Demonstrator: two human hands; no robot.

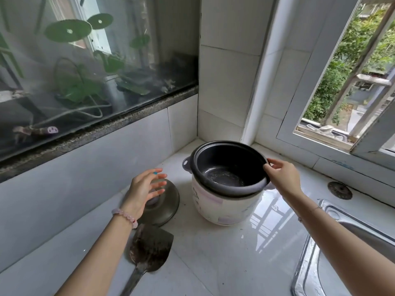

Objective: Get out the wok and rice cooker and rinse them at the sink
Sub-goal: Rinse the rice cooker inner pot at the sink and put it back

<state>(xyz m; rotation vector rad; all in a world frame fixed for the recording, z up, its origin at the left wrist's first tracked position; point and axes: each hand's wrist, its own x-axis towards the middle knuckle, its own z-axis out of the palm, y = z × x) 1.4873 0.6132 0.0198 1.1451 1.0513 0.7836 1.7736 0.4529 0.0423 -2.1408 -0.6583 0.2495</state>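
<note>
A white rice cooker (222, 208) stands on the white counter in the corner. Its dark inner pot (226, 167) is tilted and partly lifted out of the body. My right hand (282, 176) pinches the pot's right rim. The cooker's grey lid (164, 204) lies flat on the counter to the left, with its knob under my left hand (145, 191). That hand hovers just over the lid with its fingers spread and nothing in it. No wok is in view.
A worn metal spatula (149, 248) lies on the counter in front of the lid. The steel sink (350, 236) sits at the lower right. A capped hole (339, 190) is behind it. An open window (350, 77) is on the right, a glass pane with plants on the left.
</note>
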